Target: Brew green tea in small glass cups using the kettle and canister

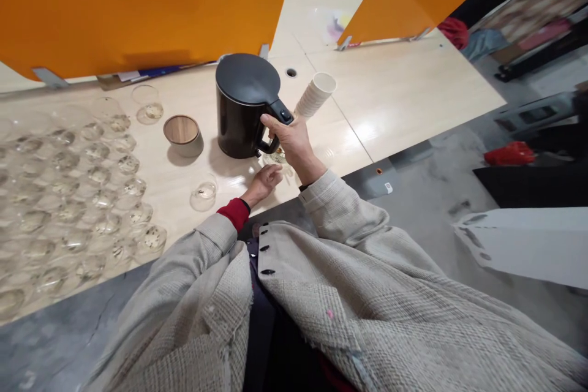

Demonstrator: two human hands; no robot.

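Note:
A black electric kettle (242, 104) stands on the pale wooden table (404, 98) with its lid closed. My right hand (290, 139) is wrapped round the kettle's handle. My left hand (265, 182) rests near the table's front edge just below the kettle, fingers curled loosely beside a small glass cup (277, 157) that is partly hidden by my right hand. Another small glass cup (204, 193) stands alone to the left of my left hand.
Several rows of small glass cups (87, 196) fill the table's left side. A small wooden-lined bowl (182, 134) sits left of the kettle. A stack of white paper cups (316, 94) lies tilted behind it. Orange dividers (138, 6) stand at the back.

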